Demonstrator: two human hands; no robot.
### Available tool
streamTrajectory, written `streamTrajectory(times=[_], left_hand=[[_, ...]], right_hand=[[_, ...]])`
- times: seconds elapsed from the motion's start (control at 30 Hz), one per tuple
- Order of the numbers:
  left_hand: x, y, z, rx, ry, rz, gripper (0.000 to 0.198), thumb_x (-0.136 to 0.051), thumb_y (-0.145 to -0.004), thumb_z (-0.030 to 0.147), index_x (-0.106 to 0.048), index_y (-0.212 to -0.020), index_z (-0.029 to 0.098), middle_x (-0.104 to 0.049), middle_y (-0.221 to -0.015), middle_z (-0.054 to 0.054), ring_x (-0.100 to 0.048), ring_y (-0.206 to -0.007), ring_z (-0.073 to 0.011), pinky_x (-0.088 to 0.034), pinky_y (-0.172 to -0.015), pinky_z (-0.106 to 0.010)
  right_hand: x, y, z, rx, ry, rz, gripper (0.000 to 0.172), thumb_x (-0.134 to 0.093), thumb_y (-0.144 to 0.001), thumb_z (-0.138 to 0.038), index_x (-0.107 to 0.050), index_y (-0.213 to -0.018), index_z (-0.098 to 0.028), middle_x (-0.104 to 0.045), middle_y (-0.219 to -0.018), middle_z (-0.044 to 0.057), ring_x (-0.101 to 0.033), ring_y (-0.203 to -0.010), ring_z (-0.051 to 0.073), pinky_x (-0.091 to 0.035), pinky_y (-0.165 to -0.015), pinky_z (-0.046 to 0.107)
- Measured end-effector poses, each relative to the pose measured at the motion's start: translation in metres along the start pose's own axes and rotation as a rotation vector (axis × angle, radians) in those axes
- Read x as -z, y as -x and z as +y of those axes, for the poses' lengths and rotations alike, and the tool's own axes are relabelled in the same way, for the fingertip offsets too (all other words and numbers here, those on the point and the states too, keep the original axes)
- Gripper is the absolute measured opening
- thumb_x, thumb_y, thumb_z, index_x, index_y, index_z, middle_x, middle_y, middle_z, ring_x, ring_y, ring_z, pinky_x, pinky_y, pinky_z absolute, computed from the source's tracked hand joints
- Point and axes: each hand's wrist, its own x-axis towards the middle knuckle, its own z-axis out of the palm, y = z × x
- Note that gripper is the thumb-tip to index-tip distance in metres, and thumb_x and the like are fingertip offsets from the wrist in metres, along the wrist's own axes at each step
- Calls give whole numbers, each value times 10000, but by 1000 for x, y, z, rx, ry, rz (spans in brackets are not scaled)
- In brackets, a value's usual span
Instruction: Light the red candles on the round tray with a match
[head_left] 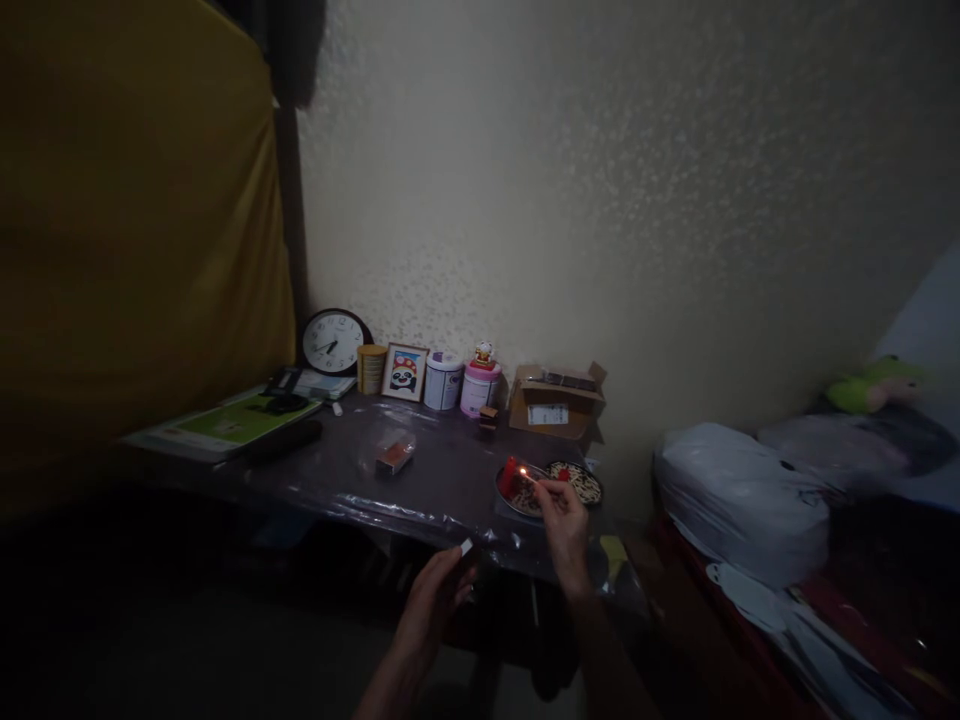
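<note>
My right hand (pixel 564 522) pinches a lit match (pixel 529 477) whose flame sits beside a red candle (pixel 509 476) standing on a small plate (pixel 507 496). A second dish (pixel 576 483) holding several matchsticks lies just right of the plate. My left hand (pixel 442 592) hovers below the table's front edge, fingers closed on a small dark matchbox (pixel 467 553) with a pale end.
The dark plastic-covered table (pixel 435 475) carries another matchbox (pixel 393 457), a clock (pixel 334 341), a framed panda picture (pixel 405 372), tins (pixel 444 380), an open cardboard box (pixel 556 402) and papers (pixel 225 425). White bags (pixel 739 500) lie at right. A yellow cloth (pixel 135 230) hangs at left.
</note>
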Motion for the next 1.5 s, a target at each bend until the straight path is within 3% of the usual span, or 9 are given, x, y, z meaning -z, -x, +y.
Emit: streamTrajectory(times=[0.17, 0.33, 0.57, 0.83, 1.07, 1.5], left_hand=[[-1, 1, 1, -12, 25, -33, 242, -674, -663, 368, -688, -832, 197, -722, -870, -41, -638, -848, -207, -433, -779, -317], [-4, 3, 3, 5, 40, 15, 225, -698, -634, 365, -681, -788, 201, -721, -786, -22, -646, -776, -191, -427, -765, -312], [-4, 5, 4, -25, 48, -9, 201, -687, -643, 354, -670, -761, 191, -721, -833, -45, -643, -819, -218, -432, -780, -330], [-4, 6, 6, -16, 51, -47, 196, -661, -682, 348, -672, -798, 191, -718, -857, -35, -636, -817, -191, -431, -761, -298], [-6, 7, 7, 2, 51, -11, 198, -688, -649, 364, -673, -747, 193, -719, -810, -24, -638, -793, -191, -427, -744, -298], [0, 2, 4, 24, 52, -19, 219, -667, -672, 362, -682, -822, 203, -728, -887, -25, -641, -850, -205, -433, -788, -314]], right_hand=[[-3, -7, -4, -3, 2, 7, 270, -641, -648, -435, -609, -703, -173, -664, -705, 36, -618, -659, 183, -499, -629, 309], [-7, -12, -2, -18, -11, 25, 285, -646, -629, -442, -613, -705, -170, -656, -672, 36, -609, -609, 179, -499, -575, 306], [-11, -16, -2, -24, -16, 19, 276, -635, -620, -438, -615, -697, -174, -666, -663, 42, -618, -599, 183, -510, -559, 309], [-14, -21, -3, -19, 14, 11, 249, -619, -627, -408, -623, -680, -165, -651, -636, 34, -605, -581, 178, -505, -575, 313], [-16, -23, 2, -27, 67, 8, 264, -592, -643, -417, -629, -682, -159, -644, -613, 37, -591, -560, 180, -485, -552, 300], [-22, -30, -5, 10, 202, 54, 317, -536, -658, -468, -625, -640, -164, -655, -604, 50, -584, -564, 187, -453, -557, 289]])
